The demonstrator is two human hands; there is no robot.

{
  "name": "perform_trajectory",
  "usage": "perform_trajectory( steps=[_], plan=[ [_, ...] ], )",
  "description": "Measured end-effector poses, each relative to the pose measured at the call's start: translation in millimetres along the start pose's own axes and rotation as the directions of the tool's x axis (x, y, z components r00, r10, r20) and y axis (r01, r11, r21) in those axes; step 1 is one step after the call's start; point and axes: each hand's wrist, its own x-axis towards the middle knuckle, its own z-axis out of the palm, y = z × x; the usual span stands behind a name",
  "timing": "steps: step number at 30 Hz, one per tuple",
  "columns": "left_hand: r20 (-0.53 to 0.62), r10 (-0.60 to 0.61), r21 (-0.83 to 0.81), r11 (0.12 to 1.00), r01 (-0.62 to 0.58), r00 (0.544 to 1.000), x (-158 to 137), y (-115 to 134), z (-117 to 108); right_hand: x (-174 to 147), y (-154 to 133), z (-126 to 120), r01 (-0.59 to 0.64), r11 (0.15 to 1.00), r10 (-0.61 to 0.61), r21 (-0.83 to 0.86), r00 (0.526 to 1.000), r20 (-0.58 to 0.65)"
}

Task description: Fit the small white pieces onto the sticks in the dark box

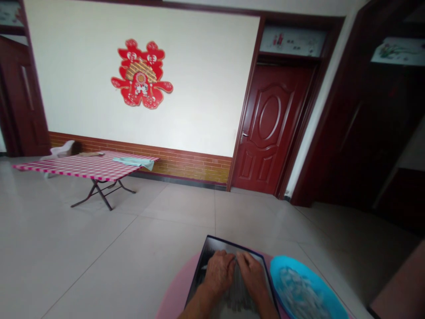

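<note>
A dark-rimmed rectangular tray lies on a round pink tabletop. Both my hands are inside it, close together near its far end. My left hand is closed, with its fingers curled down; what it holds is hidden. Beside it my right hand is closed too, fingertips pinched near my left fingers around something too small to name. Thin greyish strips lie in rows between my forearms in the tray. To the right stands a blue plastic basin with many pale, blurred pieces in it.
A low folding table with a red-and-white checked cover and a pale green cloth stands at the far left. Behind it is a white chair. A closed red door is in the far wall. Tiled floor surrounds the pink table.
</note>
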Motion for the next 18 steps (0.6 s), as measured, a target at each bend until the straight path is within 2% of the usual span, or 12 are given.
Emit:
perform_trajectory(
  steps=[7,18],
  plan=[
    [0.094,0.013,-0.027,1.0,-0.011,0.995,3.4,3.4,-10.7,-1.2,-9.3,-1.5,0.006,0.992,-0.014,-0.126,0.998,-0.061],
    [0.08,0.053,-0.05,0.998,-0.049,0.995,3.8,0.6,-11.4,-2.5,-9.1,1.8,-0.036,0.982,0.012,-0.184,0.991,-0.134]
  ],
)
